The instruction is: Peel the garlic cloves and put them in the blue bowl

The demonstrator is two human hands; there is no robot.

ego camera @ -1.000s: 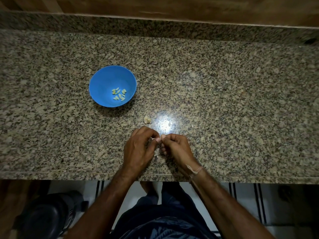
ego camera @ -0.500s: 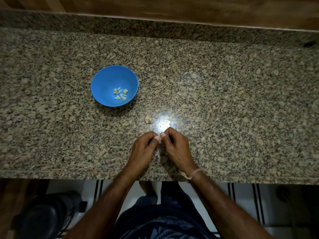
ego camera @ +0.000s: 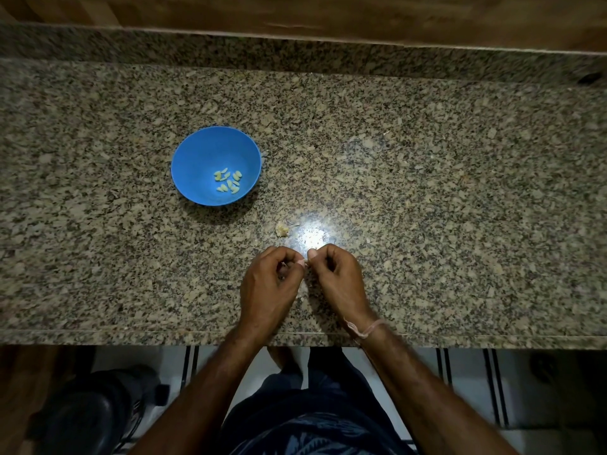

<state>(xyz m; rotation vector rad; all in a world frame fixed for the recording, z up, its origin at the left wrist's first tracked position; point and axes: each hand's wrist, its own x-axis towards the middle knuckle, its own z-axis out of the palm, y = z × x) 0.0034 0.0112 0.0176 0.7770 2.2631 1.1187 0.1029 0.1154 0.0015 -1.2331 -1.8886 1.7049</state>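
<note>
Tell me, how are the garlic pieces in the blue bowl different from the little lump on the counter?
The garlic pieces are several, lying inside the blue bowl; the lump is alone on the counter. The garlic pieces look smooth, curved and pale yellow; the lump looks rough and tan. Both are small and pale.

Dim, warm light overall, with one hard white glare spot point(ego camera: 312, 238) burning on the polished granite countertop point(ego camera: 460, 192). The blue bowl point(ego camera: 197, 152) throws a soft shadow toward the near edge. Straight lines bow with wide-angle distortion; the corners darken, and the tiled floor point(ego camera: 466, 382) below is murky and slightly soft.
</note>
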